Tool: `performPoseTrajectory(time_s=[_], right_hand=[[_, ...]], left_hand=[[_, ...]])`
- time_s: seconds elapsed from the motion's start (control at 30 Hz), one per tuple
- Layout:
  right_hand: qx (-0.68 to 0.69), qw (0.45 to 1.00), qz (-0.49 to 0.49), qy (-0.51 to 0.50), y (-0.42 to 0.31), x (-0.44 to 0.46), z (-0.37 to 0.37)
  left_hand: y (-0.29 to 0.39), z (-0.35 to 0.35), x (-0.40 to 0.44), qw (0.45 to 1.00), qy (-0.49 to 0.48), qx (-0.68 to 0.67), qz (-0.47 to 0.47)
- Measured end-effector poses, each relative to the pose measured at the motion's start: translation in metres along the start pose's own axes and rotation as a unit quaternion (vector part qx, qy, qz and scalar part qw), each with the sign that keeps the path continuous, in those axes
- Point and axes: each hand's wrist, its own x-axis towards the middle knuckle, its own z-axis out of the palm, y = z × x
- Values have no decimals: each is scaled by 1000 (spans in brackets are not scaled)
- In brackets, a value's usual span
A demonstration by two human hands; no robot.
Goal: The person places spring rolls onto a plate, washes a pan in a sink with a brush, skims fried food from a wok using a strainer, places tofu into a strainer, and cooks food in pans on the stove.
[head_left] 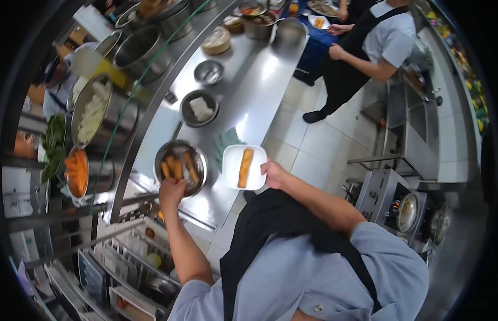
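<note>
My right hand (274, 174) grips the right edge of a small white square plate (231, 179). One golden fried roll (244, 168) lies lengthwise on the plate. My left hand (173, 191) is at the near side of a round metal bowl (204, 166), its fingers bent down over the inside. Several fried rolls (190, 165) lie in this bowl. The left fingertips are partly hidden, so I cannot tell whether they pinch a roll. The bowl stands on the steel counter (254, 88), and the plate is held just beside it, over the counter's edge.
Farther along the counter are a bowl with a white block (200, 108), a small metal bowl (209, 72) and a bamboo steamer (216, 41). Shredded carrot (77, 172) fills a pot at left. A co-worker (361, 53) stands ahead; a lit stove (391, 200) is at right.
</note>
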Motion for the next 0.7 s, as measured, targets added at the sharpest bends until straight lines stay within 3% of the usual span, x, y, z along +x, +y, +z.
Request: performPoseTrajectory(time_s=[0.1, 0.2, 0.3, 0.53, 0.7], right_hand=[[-8, 999, 30, -13, 7, 4, -8], [-16, 998, 52, 8, 14, 9, -10], [-33, 998, 46, 29, 17, 9, -6], [5, 998, 66, 17, 16, -1, -28], [-2, 997, 69, 23, -1, -16, -33]], left_hand=[[24, 3, -28, 996, 11, -75, 45], [65, 29, -52, 997, -17, -58, 56], [73, 54, -70, 987, 45, 8, 154], [29, 67, -81, 996, -27, -61, 55], [-2, 48, -75, 991, -20, -105, 77]])
